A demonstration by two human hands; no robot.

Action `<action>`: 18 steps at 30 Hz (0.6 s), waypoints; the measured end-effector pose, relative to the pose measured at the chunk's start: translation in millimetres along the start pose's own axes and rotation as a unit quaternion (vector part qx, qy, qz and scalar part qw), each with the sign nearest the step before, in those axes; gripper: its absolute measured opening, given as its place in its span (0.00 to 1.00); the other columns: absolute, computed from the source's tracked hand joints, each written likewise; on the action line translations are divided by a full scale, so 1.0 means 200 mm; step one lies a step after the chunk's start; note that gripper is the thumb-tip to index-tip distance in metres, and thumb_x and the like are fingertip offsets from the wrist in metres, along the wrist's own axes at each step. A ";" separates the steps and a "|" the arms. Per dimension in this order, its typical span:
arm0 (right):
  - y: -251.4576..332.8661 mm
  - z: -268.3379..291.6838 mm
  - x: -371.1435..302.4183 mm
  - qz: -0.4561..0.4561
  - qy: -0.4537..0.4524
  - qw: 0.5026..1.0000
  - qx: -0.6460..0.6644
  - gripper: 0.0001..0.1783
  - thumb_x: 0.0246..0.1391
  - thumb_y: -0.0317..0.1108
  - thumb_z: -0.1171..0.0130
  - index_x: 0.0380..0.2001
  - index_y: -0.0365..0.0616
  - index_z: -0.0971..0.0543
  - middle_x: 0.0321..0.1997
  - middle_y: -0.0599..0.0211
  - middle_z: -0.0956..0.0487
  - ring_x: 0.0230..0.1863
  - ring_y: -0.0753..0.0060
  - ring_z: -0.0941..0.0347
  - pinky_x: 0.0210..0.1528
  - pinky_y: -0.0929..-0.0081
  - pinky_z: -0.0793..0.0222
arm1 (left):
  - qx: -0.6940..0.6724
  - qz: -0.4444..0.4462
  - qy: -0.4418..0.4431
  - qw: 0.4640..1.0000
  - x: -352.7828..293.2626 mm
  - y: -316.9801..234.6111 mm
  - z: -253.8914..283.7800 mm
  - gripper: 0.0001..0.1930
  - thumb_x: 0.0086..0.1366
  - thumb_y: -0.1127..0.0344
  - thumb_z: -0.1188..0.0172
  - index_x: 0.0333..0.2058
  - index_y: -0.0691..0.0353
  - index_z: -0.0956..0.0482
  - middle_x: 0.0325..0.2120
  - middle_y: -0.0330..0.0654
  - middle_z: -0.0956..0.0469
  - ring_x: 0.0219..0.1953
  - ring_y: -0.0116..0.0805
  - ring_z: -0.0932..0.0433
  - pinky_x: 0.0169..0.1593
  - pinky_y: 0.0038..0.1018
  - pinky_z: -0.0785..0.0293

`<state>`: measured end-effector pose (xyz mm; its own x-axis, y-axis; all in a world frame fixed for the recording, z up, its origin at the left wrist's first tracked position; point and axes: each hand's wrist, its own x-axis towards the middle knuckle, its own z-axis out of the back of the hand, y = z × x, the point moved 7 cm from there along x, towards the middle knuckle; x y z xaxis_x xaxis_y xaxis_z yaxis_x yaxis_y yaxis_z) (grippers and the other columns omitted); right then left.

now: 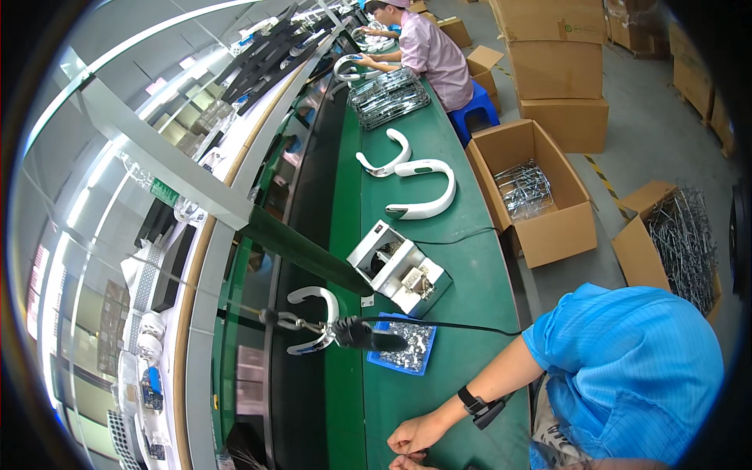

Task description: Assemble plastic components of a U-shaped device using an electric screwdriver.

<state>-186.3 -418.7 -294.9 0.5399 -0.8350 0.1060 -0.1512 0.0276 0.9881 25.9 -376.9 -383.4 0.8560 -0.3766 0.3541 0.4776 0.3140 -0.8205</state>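
Observation:
At the bottom edge, my right hand (421,433), with a black band on its wrist, is closed, its fingers curled down. Just below it and partly cut off by the frame is my left hand (409,463), fingers bent and close to the right hand. What they hold, if anything, is hidden. Beyond my hands a blue tray (427,363) of small metal pieces sits on the green bench (470,313). A black handheld driver (364,337) hangs above the tray. Left of it is a white U-shaped housing (335,313). Behind the tray stands a white-and-grey machine (423,291).
Two more white U-shaped housings (442,188) lie farther up the bench, before a stack of metal wire parts (388,98). A co-worker (439,59) sits at the far end. Open cardboard boxes (560,235) stand right of the bench. A post (313,251) crosses at left.

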 end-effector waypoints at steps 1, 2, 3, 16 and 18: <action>0.03 0.00 -0.01 0.000 0.001 1.000 0.000 0.11 0.69 0.35 0.46 0.32 0.41 0.26 0.24 0.69 0.21 0.21 0.78 0.25 0.21 0.74 0.30 | 0.006 0.000 -0.013 1.000 0.00 0.01 0.00 0.22 0.78 0.55 0.52 0.53 0.73 0.28 0.49 0.55 0.28 0.50 0.48 0.29 0.56 0.41 0.30; 0.05 0.00 -0.02 -0.031 0.016 0.999 -0.005 0.12 0.70 0.36 0.44 0.31 0.42 0.28 0.25 0.72 0.24 0.25 0.79 0.27 0.26 0.73 0.30 | 0.012 0.001 -0.026 1.000 0.01 0.01 0.01 0.22 0.78 0.55 0.52 0.53 0.73 0.29 0.49 0.55 0.28 0.50 0.48 0.29 0.56 0.41 0.30; 0.06 0.00 -0.03 -0.063 0.030 0.998 -0.011 0.14 0.70 0.37 0.42 0.31 0.44 0.31 0.25 0.75 0.28 0.28 0.80 0.28 0.31 0.73 0.30 | 0.018 0.001 -0.038 0.999 0.01 0.02 0.01 0.22 0.78 0.55 0.52 0.53 0.74 0.29 0.49 0.56 0.28 0.50 0.49 0.29 0.56 0.41 0.30; 0.05 0.00 -0.03 -0.038 0.024 0.999 -0.006 0.13 0.73 0.36 0.45 0.32 0.45 0.30 0.25 0.76 0.28 0.28 0.82 0.29 0.29 0.75 0.31 | 0.089 0.001 -0.185 0.979 -0.03 0.04 0.04 0.26 0.77 0.54 0.53 0.56 0.76 0.31 0.53 0.60 0.30 0.54 0.54 0.29 0.59 0.45 0.30; 0.02 -0.01 -0.02 -0.050 0.026 0.998 0.016 0.12 0.73 0.35 0.46 0.32 0.45 0.30 0.25 0.76 0.28 0.27 0.81 0.28 0.28 0.76 0.31 | 0.099 0.001 -0.206 0.973 -0.05 0.04 0.03 0.27 0.77 0.53 0.54 0.56 0.76 0.31 0.53 0.61 0.30 0.54 0.54 0.29 0.59 0.45 0.31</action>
<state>-187.6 -413.4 -290.7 0.5962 -0.8028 0.0127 -0.1206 -0.0738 0.9900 22.9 -365.5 -389.7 0.8442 -0.0064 0.5360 0.4694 0.4917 -0.7334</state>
